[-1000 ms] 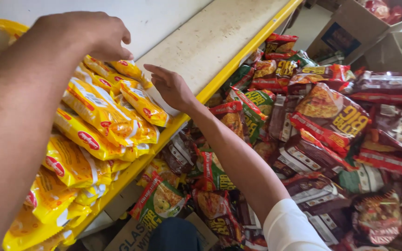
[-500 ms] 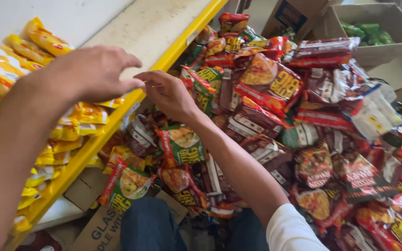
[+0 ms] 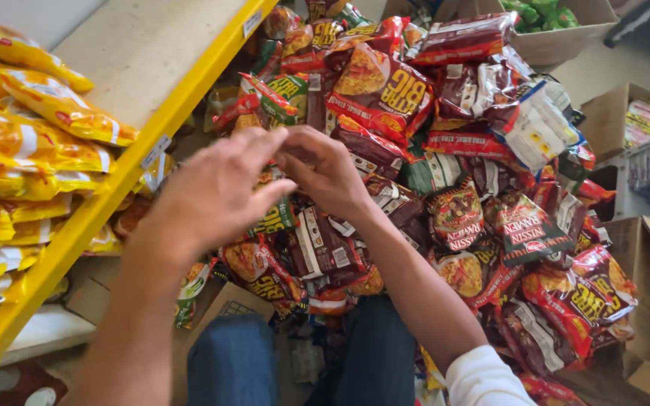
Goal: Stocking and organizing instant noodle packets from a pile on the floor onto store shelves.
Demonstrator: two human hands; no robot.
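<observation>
**Both hands hovering over the noodle pile, nothing gripped**

Closest to me are the knees in blue jeans [image 3: 235, 361], right at the bottom of the view, just below the heap. I'll use that heap of red and maroon noodle packets [image 3: 445, 188] as my landmark, since it fills most of the floor.

My left hand [image 3: 212, 195] hangs over the heap's near-left edge, fingers spread loosely and empty. My right hand [image 3: 325, 169] is just beside it, over the same edge, fingers curled inward, tips meeting the left's. I can't tell if anything small is pinched there, but no packet looks held.

Left of the heap is the yellow shelf edge [image 3: 114, 188], with yellow packets [image 3: 31, 143] stacked on the shelf. Beyond the heap, at the far side, sit cardboard boxes [image 3: 558, 37], one with green packs.

Risk as I see it: the heap is loose and slippery-looking, so tugging one packet from low down could slide the rest off. The yellow stack overhangs the shelf edge, and an elbow bump might topple it.
</observation>
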